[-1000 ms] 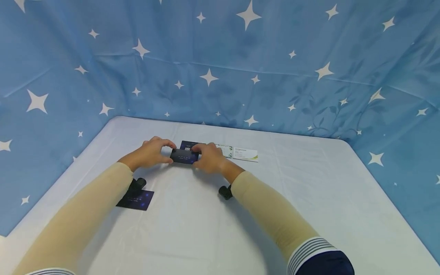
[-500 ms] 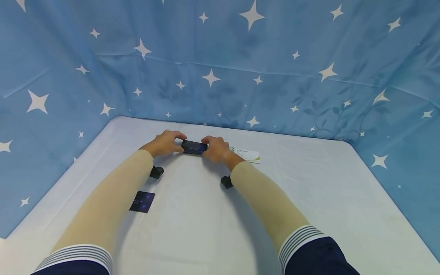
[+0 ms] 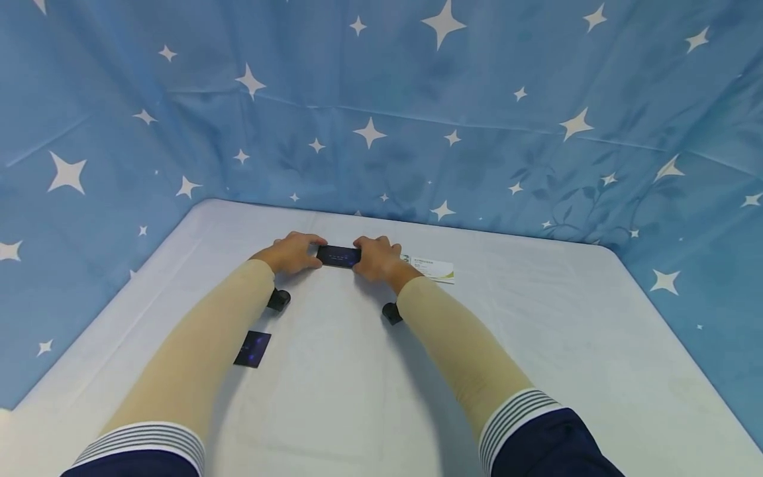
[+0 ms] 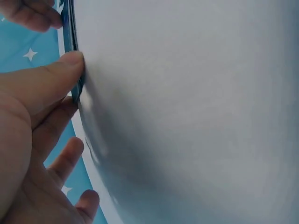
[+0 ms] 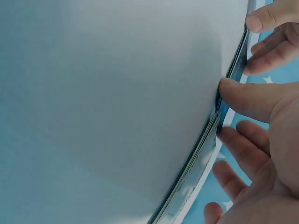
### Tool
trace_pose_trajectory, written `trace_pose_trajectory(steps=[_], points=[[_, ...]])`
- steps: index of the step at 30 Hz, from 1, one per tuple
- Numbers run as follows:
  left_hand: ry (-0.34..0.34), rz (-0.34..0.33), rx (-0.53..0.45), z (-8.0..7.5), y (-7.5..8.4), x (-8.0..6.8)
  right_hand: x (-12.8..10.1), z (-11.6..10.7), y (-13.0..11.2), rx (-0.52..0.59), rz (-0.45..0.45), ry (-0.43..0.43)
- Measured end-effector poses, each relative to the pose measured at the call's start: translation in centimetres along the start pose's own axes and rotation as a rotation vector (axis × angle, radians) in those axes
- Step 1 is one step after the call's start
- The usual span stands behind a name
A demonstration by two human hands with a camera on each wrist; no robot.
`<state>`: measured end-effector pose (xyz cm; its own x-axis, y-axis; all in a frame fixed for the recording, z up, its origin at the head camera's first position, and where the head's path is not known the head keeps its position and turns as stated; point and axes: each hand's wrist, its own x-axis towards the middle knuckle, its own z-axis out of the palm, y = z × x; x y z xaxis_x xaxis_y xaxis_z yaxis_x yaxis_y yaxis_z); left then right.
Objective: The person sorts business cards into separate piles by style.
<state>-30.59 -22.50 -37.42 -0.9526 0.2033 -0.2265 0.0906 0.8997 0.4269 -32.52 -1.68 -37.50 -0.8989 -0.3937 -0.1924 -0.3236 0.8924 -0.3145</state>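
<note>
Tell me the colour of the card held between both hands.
Dark navy, almost black, with faint small print; the card shows best in the head view.

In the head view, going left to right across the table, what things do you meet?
Dark card lying alone → left hand → dark card held between both hands → right hand → white card with green print.
</note>
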Motion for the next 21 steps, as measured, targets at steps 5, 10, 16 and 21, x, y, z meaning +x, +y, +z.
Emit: trace_pose_trajectory(steps=[5,10,16,21], points=[[0.026,0.018,0.016,-0.2,0.4,0.1,-0.2,-0.4,0.3,-0.003,0.0,-0.014],[0.013,0.012,-0.005,-0.4,0.5,0.3,-0.2,-0.4,0.3,0.019,0.0,-0.007],[-0.028,0.003,-0.067,-0.9,-0.1,0.0,-0.8,-0.2,-0.3,0.069,-0.041,-0.019],[-0.067,0.038,-0.154,-1.4,-0.9,-2.3,-2.0,-0.3,-1.3,0.162,-0.151,-0.044]])
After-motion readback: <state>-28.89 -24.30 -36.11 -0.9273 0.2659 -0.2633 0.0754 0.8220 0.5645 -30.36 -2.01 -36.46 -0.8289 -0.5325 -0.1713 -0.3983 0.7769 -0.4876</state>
